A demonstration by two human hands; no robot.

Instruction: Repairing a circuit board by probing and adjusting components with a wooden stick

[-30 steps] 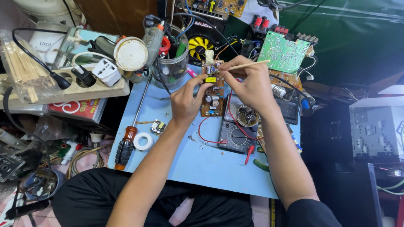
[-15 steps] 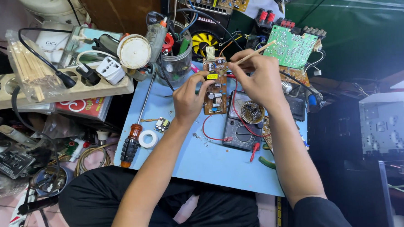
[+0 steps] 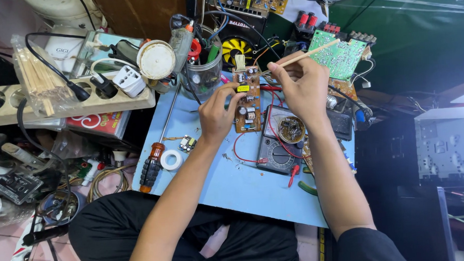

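Left hand (image 3: 216, 113) grips the narrow brown circuit board (image 3: 247, 99) — crowded with small components — right hand (image 3: 303, 85) pinches a thin wooden stick (image 3: 307, 54)

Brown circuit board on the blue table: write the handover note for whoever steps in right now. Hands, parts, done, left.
Left hand: grips the left edge of the brown circuit board, holding it on the blue table.
Right hand: holds a thin wooden stick, its near end at the board's top right corner.
Nearby: multimeter just right of the board, with red leads; orange-handled screwdriver and a white tape roll to the left; green circuit board behind the right hand.
Done: board laid out component side up.
Left: the stick work on the board; nothing shows finished.
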